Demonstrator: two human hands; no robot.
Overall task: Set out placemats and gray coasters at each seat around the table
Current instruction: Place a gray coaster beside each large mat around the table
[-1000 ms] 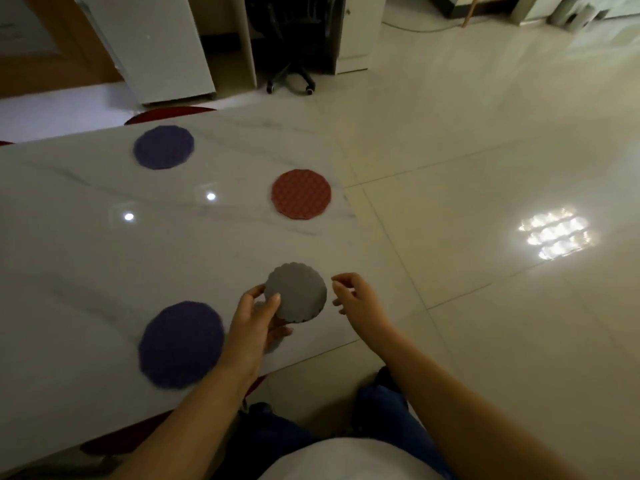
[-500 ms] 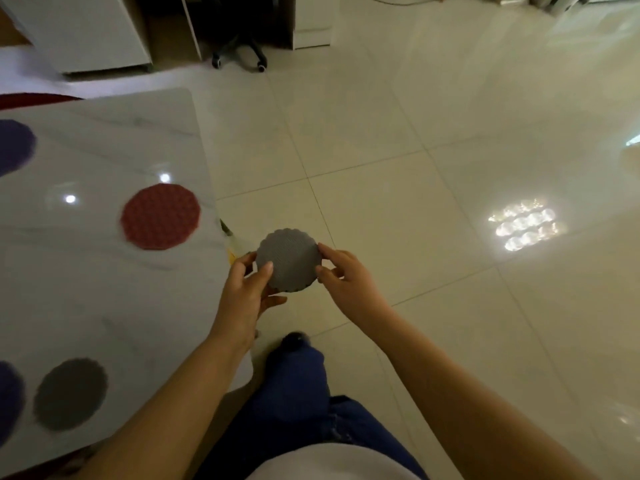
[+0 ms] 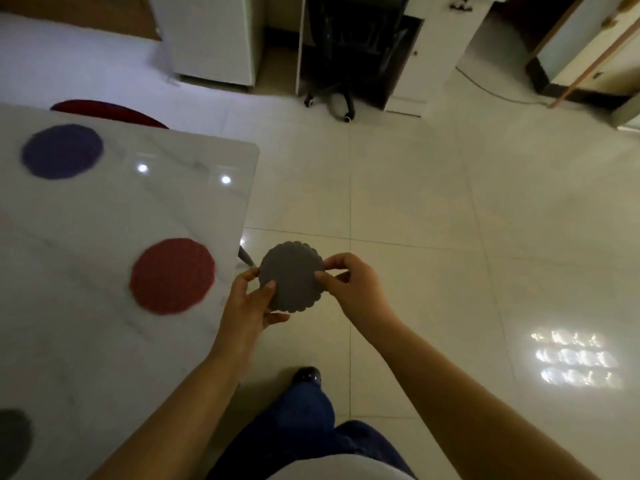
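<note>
Both hands hold a stack of round gray coasters [image 3: 292, 277] with scalloped edges, out over the floor just past the table's right edge. My left hand [image 3: 251, 301] grips its left and lower side. My right hand [image 3: 349, 284] pinches its right rim. On the white marble table [image 3: 86, 341] lie a red round mat [image 3: 172, 275], a purple round mat [image 3: 62, 151] farther back, and a gray coaster [image 3: 12, 439] at the near left, cut off by the frame.
A red chair seat [image 3: 104, 111] shows behind the table's far edge. A black office chair [image 3: 341, 64] stands under a white desk at the back, beside a white cabinet [image 3: 211, 36]. Glossy tiled floor [image 3: 450, 220] stretches to the right. My leg and shoe [image 3: 306, 375] are below.
I have moved from the table's near side around its right corner. The coaster stack came off the tabletop and my right hand closed on its rim. A gray coaster now lies on the table.
</note>
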